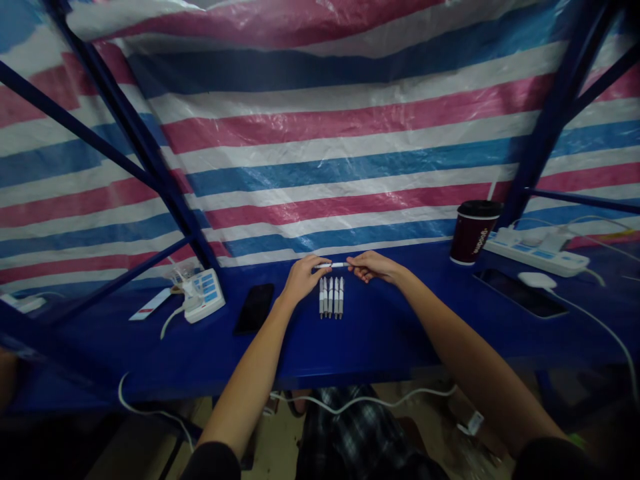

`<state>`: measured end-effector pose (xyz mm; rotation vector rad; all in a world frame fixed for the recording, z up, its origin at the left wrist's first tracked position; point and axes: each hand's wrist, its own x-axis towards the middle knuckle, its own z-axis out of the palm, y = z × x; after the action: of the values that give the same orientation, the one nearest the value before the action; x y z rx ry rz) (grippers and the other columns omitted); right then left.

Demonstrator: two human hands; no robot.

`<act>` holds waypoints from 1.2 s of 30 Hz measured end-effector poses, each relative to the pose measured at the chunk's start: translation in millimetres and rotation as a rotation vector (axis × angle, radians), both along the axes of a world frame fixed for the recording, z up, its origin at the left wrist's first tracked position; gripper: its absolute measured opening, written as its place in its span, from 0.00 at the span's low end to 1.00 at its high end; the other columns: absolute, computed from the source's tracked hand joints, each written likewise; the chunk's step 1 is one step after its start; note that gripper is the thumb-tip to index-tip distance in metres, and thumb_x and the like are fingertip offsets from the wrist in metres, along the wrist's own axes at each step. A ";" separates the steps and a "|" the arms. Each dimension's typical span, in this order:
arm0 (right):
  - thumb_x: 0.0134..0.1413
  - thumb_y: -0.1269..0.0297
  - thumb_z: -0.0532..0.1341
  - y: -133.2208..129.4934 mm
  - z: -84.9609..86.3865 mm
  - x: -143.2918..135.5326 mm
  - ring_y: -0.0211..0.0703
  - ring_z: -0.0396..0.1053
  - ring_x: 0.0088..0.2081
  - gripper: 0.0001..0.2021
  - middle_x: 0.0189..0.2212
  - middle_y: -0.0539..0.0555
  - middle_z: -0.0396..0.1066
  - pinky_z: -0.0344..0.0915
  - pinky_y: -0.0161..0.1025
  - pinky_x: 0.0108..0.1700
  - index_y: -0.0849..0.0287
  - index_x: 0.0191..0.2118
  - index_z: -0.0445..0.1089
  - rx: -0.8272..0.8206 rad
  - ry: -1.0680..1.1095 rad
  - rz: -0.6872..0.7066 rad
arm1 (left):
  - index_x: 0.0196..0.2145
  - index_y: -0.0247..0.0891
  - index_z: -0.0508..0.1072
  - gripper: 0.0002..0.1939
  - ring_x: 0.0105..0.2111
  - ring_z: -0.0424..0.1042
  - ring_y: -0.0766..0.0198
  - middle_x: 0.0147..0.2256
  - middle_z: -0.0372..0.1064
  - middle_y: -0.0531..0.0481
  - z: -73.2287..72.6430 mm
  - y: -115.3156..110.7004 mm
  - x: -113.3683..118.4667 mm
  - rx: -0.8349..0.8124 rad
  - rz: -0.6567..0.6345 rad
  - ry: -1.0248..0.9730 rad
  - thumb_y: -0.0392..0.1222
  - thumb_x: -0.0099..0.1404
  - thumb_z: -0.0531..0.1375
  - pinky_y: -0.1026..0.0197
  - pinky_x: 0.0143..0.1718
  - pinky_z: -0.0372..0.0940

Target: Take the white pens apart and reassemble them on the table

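A white pen (pixel 339 265) lies level between my two hands, just above the blue table. My left hand (pixel 303 275) pinches its left end between thumb and fingers. At the other end, the fingertips of my right hand (pixel 373 266) are closed on the pen's darker tip, the remaining fingers curled under. Right below the hands, several white and grey pens (pixel 331 298) lie side by side in a neat row, pointing toward me.
A black phone (pixel 254 308) and a white power strip (pixel 204 295) lie left. On the right stand a dark lidded cup (pixel 474 233) with a straw, another power strip (pixel 537 253), and a dark phone (pixel 520 292) beside a white charger (pixel 537 280). Blue frame posts and a striped sheet (pixel 345 160) border the table.
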<state>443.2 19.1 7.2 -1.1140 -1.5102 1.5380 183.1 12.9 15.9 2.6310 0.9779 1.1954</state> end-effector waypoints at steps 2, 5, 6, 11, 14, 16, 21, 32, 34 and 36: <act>0.61 0.50 0.67 0.9 -0.3 -0.9 0.33 0.64 0.19 0.19 0.19 0.51 0.69 0.62 0.30 0.21 0.66 0.33 0.76 0.053 0.016 -0.010 | 0.46 0.42 0.82 0.11 0.41 0.76 0.58 0.40 0.79 0.47 0.6 -0.4 0.4 -0.027 0.010 -0.005 0.47 0.71 0.63 0.58 0.44 0.67; 0.59 0.50 0.69 1.6 0.1 -2.6 0.32 0.61 0.17 0.20 0.17 0.50 0.67 0.59 0.31 0.20 0.66 0.31 0.77 0.140 0.024 -0.036 | 0.46 0.42 0.82 0.13 0.39 0.76 0.58 0.40 0.80 0.47 1.4 -0.6 1.2 -0.073 0.031 -0.017 0.48 0.72 0.62 0.59 0.42 0.66; 0.58 0.50 0.69 1.7 0.4 -3.3 0.32 0.60 0.17 0.20 0.17 0.50 0.67 0.59 0.31 0.20 0.66 0.31 0.77 0.166 0.023 -0.045 | 0.46 0.41 0.82 0.13 0.39 0.76 0.58 0.40 0.80 0.47 1.8 -0.6 1.4 -0.087 0.040 -0.020 0.49 0.72 0.61 0.58 0.42 0.66; 0.55 0.47 0.68 2.2 2.4 -7.9 0.32 0.59 0.17 0.21 0.16 0.50 0.67 0.56 0.33 0.20 0.65 0.29 0.76 0.303 -0.003 -0.078 | 0.44 0.40 0.83 0.14 0.41 0.77 0.56 0.42 0.81 0.46 4.5 -0.5 2.0 -0.166 0.047 -0.066 0.49 0.71 0.61 0.58 0.44 0.65; 0.53 0.48 0.69 0.9 4.8 -9.3 0.33 0.59 0.18 0.20 0.17 0.49 0.67 0.55 0.33 0.21 0.64 0.30 0.76 0.429 -0.024 -0.085 | 0.37 0.37 0.84 0.21 0.30 0.73 0.60 0.28 0.77 0.49 3.5 0.9 1.8 -0.244 0.091 -0.107 0.54 0.72 0.57 0.61 0.35 0.62; 0.52 0.50 0.69 -1.2 6.8 -9.1 0.33 0.60 0.19 0.18 0.18 0.49 0.68 0.55 0.33 0.22 0.63 0.33 0.77 0.507 -0.046 -0.094 | 0.32 0.35 0.83 0.27 0.23 0.65 0.64 0.20 0.67 0.53 1.4 2.7 1.2 -0.317 0.121 -0.148 0.59 0.72 0.54 0.62 0.29 0.57; 0.48 0.54 0.72 -6.9 10.3 -8.9 0.36 0.64 0.23 0.18 0.27 0.52 0.73 0.59 0.33 0.22 0.61 0.41 0.77 0.525 -0.012 -0.113 | 0.35 0.35 0.84 0.29 0.21 0.58 0.66 0.18 0.57 0.56 -1.9 5.5 -1.4 -0.406 0.084 -0.202 0.64 0.69 0.56 0.63 0.25 0.53; 0.58 0.48 0.66 -5.7 10.8 -8.6 0.41 0.73 0.30 0.19 0.39 0.61 0.78 0.66 0.33 0.22 0.60 0.44 0.75 0.313 0.171 -0.155 | 0.35 0.35 0.81 0.25 0.24 0.64 0.65 0.22 0.67 0.53 1.2 4.1 -0.9 -0.344 0.100 -0.202 0.61 0.69 0.58 0.63 0.27 0.56; 0.60 0.48 0.65 -4.1 8.7 -8.4 0.39 0.71 0.26 0.18 0.33 0.60 0.77 0.64 0.32 0.20 0.62 0.40 0.75 0.279 0.100 -0.145 | 0.35 0.36 0.81 0.25 0.24 0.64 0.64 0.22 0.68 0.53 1.3 3.8 -1.1 -0.337 0.107 -0.192 0.61 0.69 0.58 0.63 0.27 0.56; 0.54 0.56 0.70 -4.1 8.5 -7.5 0.39 0.70 0.26 0.14 0.32 0.59 0.76 0.65 0.32 0.20 0.62 0.37 0.75 0.323 0.086 -0.127 | 0.35 0.36 0.81 0.24 0.24 0.65 0.64 0.22 0.69 0.53 1.8 3.3 -1.3 -0.335 0.112 -0.187 0.60 0.69 0.58 0.63 0.28 0.57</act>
<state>435.7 15.0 15.7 -0.9243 -1.5322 1.1907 181.8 16.2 17.7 2.1927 1.1837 1.1570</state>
